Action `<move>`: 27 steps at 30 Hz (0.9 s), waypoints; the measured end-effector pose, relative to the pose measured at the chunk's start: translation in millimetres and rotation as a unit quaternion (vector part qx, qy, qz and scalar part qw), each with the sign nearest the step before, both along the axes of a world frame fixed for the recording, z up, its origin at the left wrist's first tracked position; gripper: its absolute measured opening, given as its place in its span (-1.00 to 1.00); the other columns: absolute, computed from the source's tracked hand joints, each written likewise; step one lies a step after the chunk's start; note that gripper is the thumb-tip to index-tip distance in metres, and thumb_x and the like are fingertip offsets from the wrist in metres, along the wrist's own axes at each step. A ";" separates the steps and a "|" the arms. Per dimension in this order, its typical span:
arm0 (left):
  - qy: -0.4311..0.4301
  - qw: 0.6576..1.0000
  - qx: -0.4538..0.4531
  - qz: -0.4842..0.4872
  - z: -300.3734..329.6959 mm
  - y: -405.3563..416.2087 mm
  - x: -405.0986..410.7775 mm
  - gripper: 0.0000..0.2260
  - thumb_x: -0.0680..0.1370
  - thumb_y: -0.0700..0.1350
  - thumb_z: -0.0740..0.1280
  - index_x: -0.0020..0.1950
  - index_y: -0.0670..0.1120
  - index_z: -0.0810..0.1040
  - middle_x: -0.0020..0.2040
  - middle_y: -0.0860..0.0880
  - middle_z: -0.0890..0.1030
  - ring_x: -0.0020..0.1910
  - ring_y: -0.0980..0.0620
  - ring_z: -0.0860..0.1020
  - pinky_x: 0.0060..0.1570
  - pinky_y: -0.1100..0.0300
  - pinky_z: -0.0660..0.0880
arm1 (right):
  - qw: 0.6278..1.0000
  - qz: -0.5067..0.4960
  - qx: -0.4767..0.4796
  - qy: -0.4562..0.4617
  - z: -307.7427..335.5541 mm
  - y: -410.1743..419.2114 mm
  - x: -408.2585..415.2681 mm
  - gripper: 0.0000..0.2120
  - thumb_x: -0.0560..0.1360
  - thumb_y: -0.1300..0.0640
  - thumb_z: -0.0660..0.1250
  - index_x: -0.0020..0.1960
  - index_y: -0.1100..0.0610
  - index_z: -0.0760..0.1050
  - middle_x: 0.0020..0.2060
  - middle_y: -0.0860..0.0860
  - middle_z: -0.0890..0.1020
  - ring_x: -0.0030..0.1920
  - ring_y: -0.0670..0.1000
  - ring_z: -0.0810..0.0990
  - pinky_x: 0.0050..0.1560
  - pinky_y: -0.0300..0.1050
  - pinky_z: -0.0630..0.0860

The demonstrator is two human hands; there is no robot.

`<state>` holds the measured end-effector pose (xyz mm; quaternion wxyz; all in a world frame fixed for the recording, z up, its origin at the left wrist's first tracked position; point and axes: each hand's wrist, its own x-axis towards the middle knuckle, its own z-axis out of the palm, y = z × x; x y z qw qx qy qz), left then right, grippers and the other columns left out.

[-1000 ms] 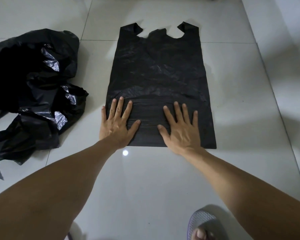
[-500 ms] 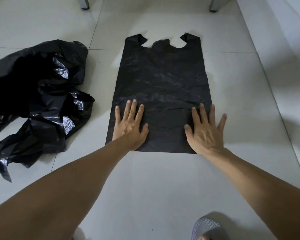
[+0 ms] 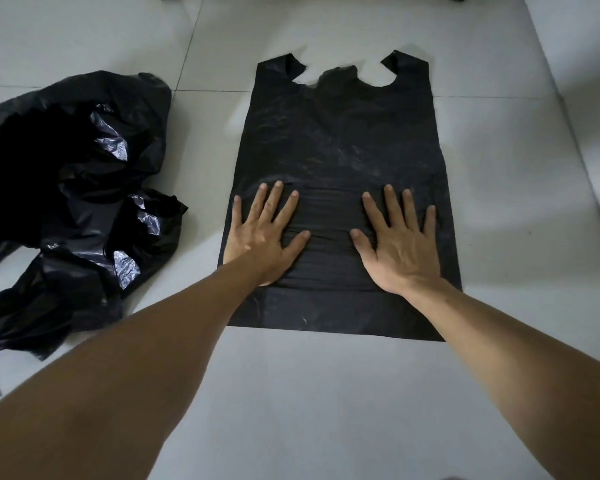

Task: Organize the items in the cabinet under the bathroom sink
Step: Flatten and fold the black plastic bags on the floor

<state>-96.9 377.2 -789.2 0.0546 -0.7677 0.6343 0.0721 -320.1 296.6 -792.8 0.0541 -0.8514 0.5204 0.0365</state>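
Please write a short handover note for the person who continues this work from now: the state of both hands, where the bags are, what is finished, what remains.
Left hand: open, fingers spread, pressing flat on the flat black plastic handle bag.
Right hand: open, pressing flat on the same bag.
The bag lies spread on the white tiled floor, handles pointing away from the person.
The crumpled heap of black plastic bags lies apart, on the left.
Done: one bag laid out flat.
Left: probably fold this bag, then flatten the heap. The cabinet is not in view.
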 end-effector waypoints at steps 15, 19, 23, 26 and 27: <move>0.047 0.998 -0.042 0.008 14.7 -71.1 -12.2 -0.40 0.65 0.17 -0.09 0.60 -0.07 -0.16 0.60 -0.06 -0.19 0.57 -0.03 -0.22 0.52 -0.12 -0.22 | 1.000 0.000 0.013 0.010 3.4 0.4 3.0 -0.30 0.52 -0.36 -0.29 0.59 -0.12 -0.09 0.61 0.04 -0.04 0.59 0.17 -0.12 0.51 0.36 -0.13; 0.026 0.999 -0.029 0.018 -1.0 -75.8 -4.5 -0.39 0.63 0.22 -0.14 0.60 -0.05 -0.16 0.60 -0.04 -0.18 0.57 -0.03 -0.22 0.51 -0.16 -0.21 | 0.999 -0.007 -0.024 -0.035 13.2 -9.7 17.3 -0.35 0.52 -0.19 0.03 0.54 0.05 0.22 0.56 0.13 0.18 0.57 0.24 0.04 0.48 0.41 -0.05; 0.010 0.999 -0.033 0.015 -4.7 -74.9 -3.9 -0.39 0.63 0.21 -0.17 0.60 -0.05 -0.20 0.60 -0.04 -0.21 0.57 -0.02 -0.24 0.51 -0.18 -0.20 | 0.997 0.068 -0.011 -0.042 11.7 -41.5 50.5 -0.43 0.62 -0.13 -0.02 0.60 -0.02 0.06 0.61 0.05 0.00 0.59 0.17 -0.10 0.52 0.33 -0.12; 0.009 0.999 -0.027 0.018 -5.4 -76.1 -0.6 -0.40 0.61 0.21 -0.20 0.59 -0.01 -0.23 0.59 -0.01 -0.24 0.56 -0.01 -0.26 0.50 -0.20 -0.21 | 0.998 0.054 0.014 -0.013 1.6 -63.9 45.1 -0.40 0.60 -0.29 -0.14 0.59 -0.18 -0.11 0.61 -0.02 -0.11 0.59 0.10 -0.17 0.51 0.30 -0.20; 0.008 0.999 -0.025 0.021 -5.9 -76.2 2.3 -0.40 0.61 0.22 -0.21 0.59 0.01 -0.24 0.59 0.01 -0.25 0.56 -0.01 -0.27 0.49 -0.21 -0.22 | 1.000 0.025 0.011 -0.009 -0.7 -69.6 36.1 -0.38 0.58 -0.33 -0.17 0.59 -0.20 -0.14 0.61 -0.03 -0.11 0.59 0.10 -0.16 0.51 0.31 -0.20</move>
